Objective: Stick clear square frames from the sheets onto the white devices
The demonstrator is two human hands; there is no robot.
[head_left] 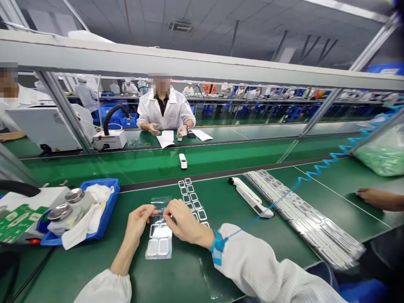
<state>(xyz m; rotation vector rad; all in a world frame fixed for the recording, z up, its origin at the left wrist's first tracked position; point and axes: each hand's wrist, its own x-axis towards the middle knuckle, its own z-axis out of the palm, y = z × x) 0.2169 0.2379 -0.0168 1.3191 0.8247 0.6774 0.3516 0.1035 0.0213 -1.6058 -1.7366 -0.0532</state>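
A clear sheet of square white-rimmed frames (pixel 158 247) lies lengthwise on the green bench in front of me. My left hand (pixel 139 219) pinches the left edge of its upper part between thumb and fingertips. Opposite, my right hand (pixel 180 221) has thumb and forefinger closed at the sheet's right edge, and hides part of it. A blue wrist strap (pixel 218 246) with a coiled cord circles my right wrist. Just beyond my right hand lies a second strip of white-rimmed frames (pixel 196 205), partly covered by that hand.
A blue tray (pixel 109 214) holds metal-lidded jars and white cloths at left. To the right lie a white handheld device (pixel 251 198) and a long stack of framed sheets (pixel 303 216). Another white device (pixel 183 161) rests on the belt. Co-workers sit opposite; another person's hand (pixel 375 198) is at right.
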